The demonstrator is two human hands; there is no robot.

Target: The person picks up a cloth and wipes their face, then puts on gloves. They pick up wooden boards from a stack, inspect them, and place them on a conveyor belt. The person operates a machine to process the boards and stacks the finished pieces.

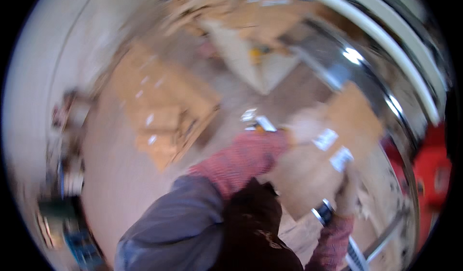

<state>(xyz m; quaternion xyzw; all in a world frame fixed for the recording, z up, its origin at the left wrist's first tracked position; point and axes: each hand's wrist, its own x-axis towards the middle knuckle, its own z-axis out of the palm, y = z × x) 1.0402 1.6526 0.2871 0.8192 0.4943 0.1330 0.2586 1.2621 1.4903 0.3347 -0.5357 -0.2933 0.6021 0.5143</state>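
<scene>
Motion smears this view strongly. A brown cardboard piece [301,184] with two white labels [341,158] lies or is held in front of me, right of centre; I cannot make out whether it is a flattened box or a single sheet. My left hand [307,125], at the end of a red knitted cuff, reaches across to its far part, fingers blurred. My right hand [348,190] is at its right side beside a label, with a dark watch [324,212] on the wrist. Its fingers are smeared too, so neither grip can be told.
More cardboard [169,102] with white labels rests on the floor at left. Further cardboard [270,20] is piled at the far side, near a pale triangular panel [241,56]. White curved rails [376,27] run along the right, with a red object [431,170] beyond. Small items line the left wall.
</scene>
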